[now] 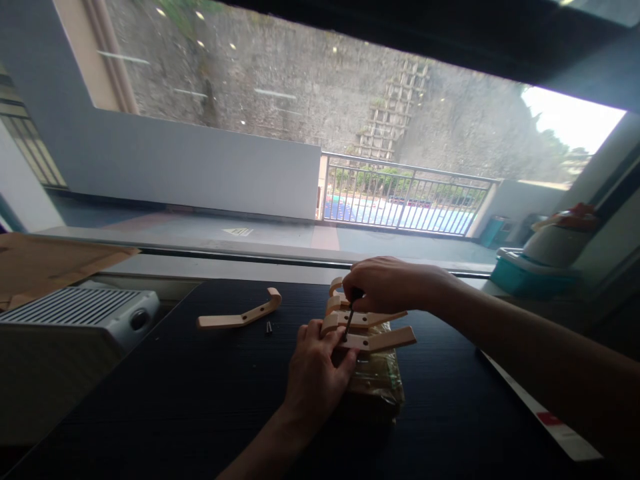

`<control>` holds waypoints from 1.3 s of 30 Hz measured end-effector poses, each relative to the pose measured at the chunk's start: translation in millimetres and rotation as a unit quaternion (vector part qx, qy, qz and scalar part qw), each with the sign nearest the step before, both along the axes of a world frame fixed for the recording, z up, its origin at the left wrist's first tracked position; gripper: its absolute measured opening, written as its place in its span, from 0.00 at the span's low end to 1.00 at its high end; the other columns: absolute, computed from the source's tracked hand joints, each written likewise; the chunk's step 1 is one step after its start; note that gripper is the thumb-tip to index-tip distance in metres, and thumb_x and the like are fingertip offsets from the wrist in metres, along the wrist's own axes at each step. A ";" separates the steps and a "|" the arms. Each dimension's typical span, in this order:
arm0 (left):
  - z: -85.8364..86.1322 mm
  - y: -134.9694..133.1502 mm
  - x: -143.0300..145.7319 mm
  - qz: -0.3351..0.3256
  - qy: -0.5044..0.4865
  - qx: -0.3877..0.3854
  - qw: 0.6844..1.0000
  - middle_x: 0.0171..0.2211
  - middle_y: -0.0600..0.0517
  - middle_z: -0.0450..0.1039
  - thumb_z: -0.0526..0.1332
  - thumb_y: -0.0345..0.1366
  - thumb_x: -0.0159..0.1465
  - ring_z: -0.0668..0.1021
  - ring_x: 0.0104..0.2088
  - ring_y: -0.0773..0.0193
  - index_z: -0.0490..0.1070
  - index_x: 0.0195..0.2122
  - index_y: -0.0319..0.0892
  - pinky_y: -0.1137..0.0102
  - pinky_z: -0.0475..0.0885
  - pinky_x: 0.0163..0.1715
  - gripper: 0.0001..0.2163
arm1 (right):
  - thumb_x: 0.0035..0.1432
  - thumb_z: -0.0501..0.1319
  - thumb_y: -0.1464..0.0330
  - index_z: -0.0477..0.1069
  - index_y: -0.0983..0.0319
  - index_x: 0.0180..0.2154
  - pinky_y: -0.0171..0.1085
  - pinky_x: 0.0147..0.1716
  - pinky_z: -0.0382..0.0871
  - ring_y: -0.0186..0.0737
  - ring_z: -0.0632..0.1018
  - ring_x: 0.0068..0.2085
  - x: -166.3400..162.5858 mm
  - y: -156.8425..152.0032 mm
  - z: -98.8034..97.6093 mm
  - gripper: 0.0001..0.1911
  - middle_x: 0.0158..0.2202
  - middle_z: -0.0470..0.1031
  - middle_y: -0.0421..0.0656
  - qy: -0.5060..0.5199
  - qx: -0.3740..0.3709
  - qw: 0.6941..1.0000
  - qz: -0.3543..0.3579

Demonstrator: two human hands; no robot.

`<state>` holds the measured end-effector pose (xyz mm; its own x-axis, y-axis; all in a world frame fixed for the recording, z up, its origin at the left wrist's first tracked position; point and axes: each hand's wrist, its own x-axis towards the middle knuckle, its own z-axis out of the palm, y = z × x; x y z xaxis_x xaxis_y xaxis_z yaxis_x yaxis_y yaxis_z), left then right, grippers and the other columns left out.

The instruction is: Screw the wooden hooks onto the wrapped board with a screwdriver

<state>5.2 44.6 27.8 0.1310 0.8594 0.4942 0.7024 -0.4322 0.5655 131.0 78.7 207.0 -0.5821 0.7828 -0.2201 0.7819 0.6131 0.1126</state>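
On a dark table [190, 400] lies a small stack of pale wooden hook-shaped pieces [385, 339], resting on a clear plastic packet [377, 387]. My left hand [315, 373] pinches the near end of one wooden piece, fingers closed on it. My right hand [383, 285] hovers just above and grips a thin dark tool [348, 321], a small screwdriver or key, its tip pressed down into the wooden piece. One more wooden hook [240, 313] lies alone to the left, with a small dark screw [269, 327] beside it.
A white grilled appliance [75, 313] sits at the table's left edge, brown cardboard [45, 260] behind it. A white strip [545, 413] lies along the right side. A teal container [530, 277] stands on the sill at right, below a wide window.
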 end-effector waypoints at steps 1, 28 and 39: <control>-0.3 0.3 -0.4 0.000 -0.002 0.003 1.000 0.41 0.47 0.67 0.61 0.40 0.57 0.69 0.43 0.54 0.74 0.44 0.45 0.60 0.70 0.44 0.14 | 0.53 0.59 0.67 0.75 0.60 0.38 0.35 0.30 0.58 0.36 0.71 0.34 -1.0 2.2 -0.4 0.10 0.36 0.75 0.42 -0.004 -0.002 1.000 -0.001; -10.2 2.8 12.5 -0.008 -0.034 0.003 0.999 0.45 0.47 0.66 0.57 0.36 0.60 0.69 0.47 0.55 0.71 0.46 0.46 0.58 0.69 0.49 0.13 | 0.59 0.56 0.64 0.67 0.57 0.51 0.35 0.33 0.68 0.36 0.75 0.33 45.1 10.6 -71.0 0.18 0.35 0.76 0.42 0.496 0.020 0.867 -0.029; -21.1 3.9 6.7 -0.034 -0.045 0.006 0.998 0.51 0.47 0.62 0.56 0.38 0.62 0.68 0.52 0.56 0.69 0.49 0.46 0.58 0.67 0.53 0.14 | 0.58 0.57 0.66 0.68 0.54 0.51 0.37 0.34 0.69 0.38 0.76 0.36 46.2 11.9 -77.1 0.18 0.36 0.76 0.42 0.532 0.030 0.846 -0.026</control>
<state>11.9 48.5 6.7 0.1434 0.8446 0.5159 0.6187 -0.4834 0.6194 177.3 90.6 129.8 -0.3895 0.8046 0.4482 0.4856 0.5929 -0.6424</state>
